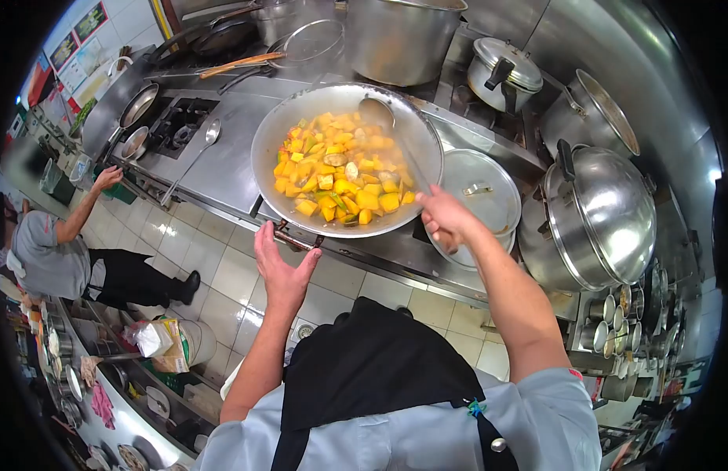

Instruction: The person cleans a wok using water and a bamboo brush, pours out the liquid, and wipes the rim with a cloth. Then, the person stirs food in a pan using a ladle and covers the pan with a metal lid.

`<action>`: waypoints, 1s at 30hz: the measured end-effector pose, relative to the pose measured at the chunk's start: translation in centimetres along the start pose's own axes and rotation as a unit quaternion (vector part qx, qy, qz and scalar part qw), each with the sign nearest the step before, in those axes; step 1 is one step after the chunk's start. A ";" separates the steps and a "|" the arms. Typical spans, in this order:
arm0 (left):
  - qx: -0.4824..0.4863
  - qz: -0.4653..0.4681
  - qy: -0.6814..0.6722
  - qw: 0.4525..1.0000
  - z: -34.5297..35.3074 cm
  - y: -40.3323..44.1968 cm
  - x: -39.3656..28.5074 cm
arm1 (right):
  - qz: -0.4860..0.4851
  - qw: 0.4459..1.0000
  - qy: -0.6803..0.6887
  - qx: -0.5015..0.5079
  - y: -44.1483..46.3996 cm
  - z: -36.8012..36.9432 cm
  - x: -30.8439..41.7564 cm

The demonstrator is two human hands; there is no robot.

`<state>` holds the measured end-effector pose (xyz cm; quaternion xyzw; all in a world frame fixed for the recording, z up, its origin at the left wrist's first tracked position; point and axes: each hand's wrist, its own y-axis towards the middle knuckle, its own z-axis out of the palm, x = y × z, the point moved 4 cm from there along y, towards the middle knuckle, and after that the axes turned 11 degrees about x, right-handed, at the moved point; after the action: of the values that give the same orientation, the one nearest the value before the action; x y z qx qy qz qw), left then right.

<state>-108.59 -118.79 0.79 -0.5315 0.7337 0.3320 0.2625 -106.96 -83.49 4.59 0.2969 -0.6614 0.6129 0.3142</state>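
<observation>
A wide metal pan (263, 177) stands on the stove, full of yellow-orange squash chunks (344, 161), some with green rind. Steam blurs its right part. My right hand (449, 218) is closed round the handle of a ladle (377, 114), just off the pan's right rim. The ladle's bowl rests against the far inner wall, above the chunks. At the near side, my left hand (284, 263) is spread, thumb and fingers apart, just below the pan's side handle (292, 237). Whether it touches that handle I cannot tell.
A flat lid (478, 188) lies right of the pan, near a large domed pot (599, 216). Behind stand a tall stockpot (403, 43) and a pressure cooker (504, 74). A long spoon (191, 161) lies left. Another person (54, 251) stands at the far left.
</observation>
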 end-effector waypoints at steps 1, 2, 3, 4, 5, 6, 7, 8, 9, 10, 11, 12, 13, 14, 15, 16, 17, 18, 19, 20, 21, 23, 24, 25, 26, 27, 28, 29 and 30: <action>-0.004 -0.001 0.018 1.000 -0.1 -0.1 0.0 | 0.036 0.994 0.103 0.026 0.1 1.0 -1.2; -0.008 -0.001 0.036 0.999 0.0 0.0 -0.1 | 0.046 0.974 0.186 0.118 -0.4 2.1 -1.8; -0.013 -0.001 0.052 0.999 0.1 0.0 -0.2 | 0.056 0.940 0.266 0.207 -1.3 3.2 -2.1; -0.015 -0.002 0.052 0.999 0.2 0.1 -0.1 | 0.067 0.890 0.369 0.259 -2.4 4.1 -2.1; -0.016 -0.002 0.052 0.999 0.3 0.0 0.1 | 0.064 0.872 0.396 0.279 -3.0 4.5 -2.6; -0.017 -0.003 0.053 0.998 0.3 0.1 0.3 | 0.061 0.853 0.423 0.300 -3.5 4.7 -3.0; -0.021 -0.002 0.043 0.999 0.2 0.1 0.3 | 0.058 0.832 0.450 0.320 -4.0 5.1 -3.3; -0.023 -0.003 0.032 0.999 0.1 0.1 0.3 | 0.039 0.876 0.400 0.266 -5.8 5.5 -2.6; -0.024 -0.002 0.022 0.999 0.1 0.0 0.4 | 0.031 0.905 0.341 0.253 -7.2 5.7 -2.1; -0.023 -0.006 0.015 1.000 0.0 -0.1 0.4 | 0.022 0.929 0.282 0.237 -8.4 5.6 -1.7; -0.021 -0.008 0.006 1.000 0.0 0.0 0.3 | 0.013 0.950 0.222 0.218 -9.6 5.4 -1.2; -0.020 -0.010 -0.002 1.000 0.0 0.0 0.2 | 0.008 0.966 0.157 0.204 -10.7 5.3 -0.7; -0.015 -0.010 -0.007 1.000 -0.2 0.0 0.1 | 0.003 0.978 0.096 0.186 -12.1 5.2 -0.3; -0.010 -0.010 -0.012 1.000 -0.3 -0.1 -0.2 | -0.002 0.985 0.035 0.167 -13.4 5.1 0.1; -0.005 -0.010 -0.016 1.000 -0.4 0.0 -0.3 | -0.008 0.989 -0.028 0.147 -14.6 5.0 0.8; -0.006 -0.010 -0.016 1.000 -0.4 0.0 -0.3 | 0.002 0.988 -0.053 0.144 -15.5 4.5 1.3; -0.007 -0.009 -0.016 1.000 -0.4 -0.1 -0.2 | -0.003 0.989 -0.079 0.126 -15.6 4.1 1.6; -0.008 -0.008 -0.016 1.000 -0.4 -0.1 -0.2 | -0.008 0.989 -0.105 0.107 -15.6 3.7 2.0; -0.005 -0.010 -0.017 1.000 -0.4 -0.2 -0.2 | -0.014 0.987 -0.131 0.089 -15.4 3.4 2.5; -0.002 -0.011 -0.017 1.000 -0.3 -0.1 -0.3 | -0.034 0.985 -0.159 0.050 -14.7 3.4 3.5; 0.000 -0.012 -0.017 1.000 -0.3 -0.1 -0.3 | -0.046 0.986 -0.154 0.040 -13.1 2.8 3.7; -0.007 -0.008 -0.006 1.000 -0.1 0.0 -0.3 | -0.070 0.987 -0.145 0.021 -7.8 1.2 3.1; -0.011 -0.007 -0.001 1.000 0.0 0.0 -0.3 | -0.076 0.986 -0.148 0.008 -5.4 0.6 3.0; -0.015 -0.013 -0.002 1.000 0.0 0.0 -0.4 | -0.083 0.985 -0.151 -0.005 -3.1 0.1 2.9; -0.020 -0.019 -0.003 1.000 0.0 0.1 -0.5 | -0.090 0.984 -0.154 -0.017 -1.1 -0.3 3.1; -0.024 -0.025 -0.003 0.999 0.0 0.1 -0.6 | -0.084 0.986 -0.141 -0.010 0.5 -0.3 3.3; -0.030 -0.029 0.005 0.999 0.0 0.1 -0.7 | -0.077 0.989 -0.127 -0.003 1.9 -0.3 3.4; -0.035 -0.035 0.012 0.999 0.0 0.0 -0.7 | -0.069 0.991 -0.113 0.004 2.9 -0.2 3.6; -0.041 -0.040 0.019 0.998 0.0 0.0 -0.7 | -0.051 0.991 -0.117 0.031 3.8 0.2 4.3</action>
<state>-108.38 -118.40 1.28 -0.5770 0.7026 0.3407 0.2394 -112.59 -83.42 5.60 0.4098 -0.6582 0.5775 0.2556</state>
